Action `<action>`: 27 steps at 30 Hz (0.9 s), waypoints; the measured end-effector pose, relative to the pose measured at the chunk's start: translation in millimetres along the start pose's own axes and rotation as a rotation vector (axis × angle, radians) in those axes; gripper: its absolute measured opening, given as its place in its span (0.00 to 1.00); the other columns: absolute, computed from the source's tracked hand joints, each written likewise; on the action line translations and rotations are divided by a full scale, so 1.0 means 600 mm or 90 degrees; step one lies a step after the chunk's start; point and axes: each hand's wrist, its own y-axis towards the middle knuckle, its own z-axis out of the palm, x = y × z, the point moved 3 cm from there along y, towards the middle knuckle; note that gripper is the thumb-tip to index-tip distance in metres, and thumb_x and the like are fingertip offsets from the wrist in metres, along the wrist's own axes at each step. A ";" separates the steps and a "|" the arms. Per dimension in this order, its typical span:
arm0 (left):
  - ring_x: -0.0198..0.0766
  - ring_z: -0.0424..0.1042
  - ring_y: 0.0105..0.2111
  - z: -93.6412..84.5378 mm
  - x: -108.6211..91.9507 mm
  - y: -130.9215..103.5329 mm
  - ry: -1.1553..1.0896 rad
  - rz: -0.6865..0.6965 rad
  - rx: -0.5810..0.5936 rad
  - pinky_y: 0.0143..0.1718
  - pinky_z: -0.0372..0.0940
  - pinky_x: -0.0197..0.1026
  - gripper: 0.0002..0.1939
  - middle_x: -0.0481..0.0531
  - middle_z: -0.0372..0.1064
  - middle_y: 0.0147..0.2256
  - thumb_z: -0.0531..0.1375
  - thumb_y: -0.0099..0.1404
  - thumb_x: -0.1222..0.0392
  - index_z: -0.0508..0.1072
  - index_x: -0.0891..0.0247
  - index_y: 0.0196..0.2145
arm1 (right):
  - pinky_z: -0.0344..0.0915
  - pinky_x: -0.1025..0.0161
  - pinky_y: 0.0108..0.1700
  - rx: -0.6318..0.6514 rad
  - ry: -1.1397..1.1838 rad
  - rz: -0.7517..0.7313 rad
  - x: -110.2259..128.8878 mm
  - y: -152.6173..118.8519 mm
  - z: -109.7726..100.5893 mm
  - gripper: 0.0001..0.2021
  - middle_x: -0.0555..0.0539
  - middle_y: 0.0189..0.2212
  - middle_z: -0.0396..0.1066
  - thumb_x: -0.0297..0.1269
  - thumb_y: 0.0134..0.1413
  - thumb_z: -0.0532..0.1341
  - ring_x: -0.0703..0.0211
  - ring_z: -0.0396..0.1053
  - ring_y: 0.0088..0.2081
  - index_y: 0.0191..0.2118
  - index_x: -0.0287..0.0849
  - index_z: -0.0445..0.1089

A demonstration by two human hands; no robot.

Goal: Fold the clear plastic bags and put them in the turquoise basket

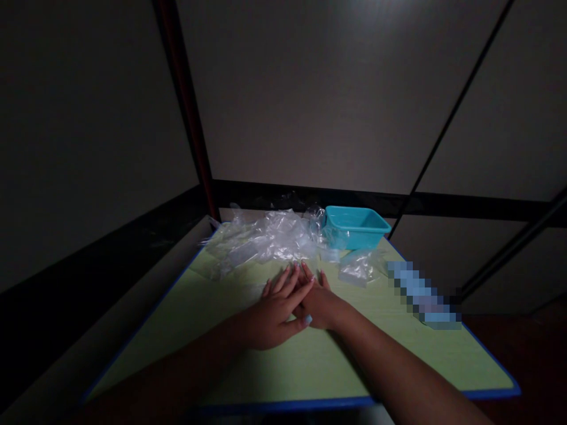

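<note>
My left hand (pixel 277 313) lies with its fingers spread, partly over my right hand (pixel 316 301), near the middle of the green table (pixel 266 378). Both hands rest low over the tabletop, and nothing shows in either one. The right fingers are apart, some of them overlapped by the left ones. Just beyond the fingertips is a heap of crumpled clear plastic bags (pixel 283 233). A smaller clear plastic bag (pixel 361 267) lies to the right of my right hand.
A turquoise plastic basin (pixel 357 230) stands at the table's back right. A blurred-out bluish object (pixel 423 298) lies along the right edge. Dark-framed panels (pixel 310 106) rise behind the table, and another wall is close on the left.
</note>
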 end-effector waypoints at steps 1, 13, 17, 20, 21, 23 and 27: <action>0.56 0.23 0.61 -0.001 -0.001 -0.001 -0.001 -0.013 0.000 0.55 0.35 0.67 0.34 0.53 0.21 0.63 0.45 0.64 0.41 0.35 0.49 0.62 | 0.26 0.32 0.54 -0.003 0.004 0.000 0.000 0.000 0.000 0.34 0.48 0.64 0.19 0.45 0.56 0.49 0.45 0.15 0.62 0.63 0.51 0.29; 0.59 0.22 0.61 0.007 0.008 -0.002 0.084 -0.265 -0.035 0.48 0.36 0.75 0.32 0.54 0.23 0.63 0.39 0.62 0.37 0.37 0.45 0.61 | 0.24 0.35 0.56 0.026 0.014 0.032 -0.008 0.007 0.010 0.38 0.42 0.63 0.16 0.47 0.56 0.46 0.49 0.15 0.62 0.63 0.35 0.24; 0.61 0.22 0.60 0.011 0.011 -0.006 0.097 -0.292 -0.049 0.45 0.36 0.78 0.31 0.54 0.24 0.64 0.38 0.62 0.37 0.40 0.44 0.61 | 0.23 0.35 0.56 0.023 0.011 0.039 -0.006 0.006 0.009 0.36 0.42 0.62 0.16 0.46 0.57 0.45 0.49 0.15 0.62 0.63 0.35 0.25; 0.64 0.24 0.60 0.010 0.016 -0.004 0.117 -0.301 -0.070 0.44 0.37 0.78 0.31 0.55 0.27 0.64 0.42 0.62 0.38 0.43 0.45 0.61 | 0.24 0.36 0.56 0.021 0.009 0.042 -0.005 0.005 0.009 0.37 0.41 0.62 0.17 0.46 0.56 0.45 0.49 0.15 0.62 0.63 0.34 0.26; 0.64 0.25 0.61 0.006 0.020 -0.003 0.132 -0.294 -0.088 0.45 0.37 0.77 0.31 0.56 0.29 0.64 0.43 0.62 0.40 0.45 0.46 0.61 | 0.24 0.36 0.56 0.013 0.011 0.038 -0.006 0.005 0.008 0.37 0.41 0.63 0.17 0.47 0.56 0.46 0.49 0.16 0.62 0.63 0.33 0.26; 0.61 0.30 0.61 -0.009 0.030 0.002 0.169 -0.269 -0.159 0.49 0.36 0.74 0.28 0.58 0.34 0.63 0.45 0.63 0.44 0.50 0.50 0.60 | 0.24 0.36 0.56 -0.006 0.022 0.013 -0.008 0.003 0.004 0.38 0.40 0.63 0.20 0.48 0.56 0.46 0.49 0.18 0.63 0.64 0.34 0.28; 0.51 0.49 0.57 -0.058 0.056 0.002 0.158 -0.180 -0.384 0.55 0.46 0.56 0.23 0.62 0.54 0.55 0.46 0.64 0.52 0.62 0.64 0.52 | 0.32 0.41 0.59 -0.150 0.150 -0.034 -0.022 -0.003 -0.025 0.34 0.39 0.63 0.38 0.47 0.54 0.51 0.48 0.35 0.63 0.63 0.39 0.40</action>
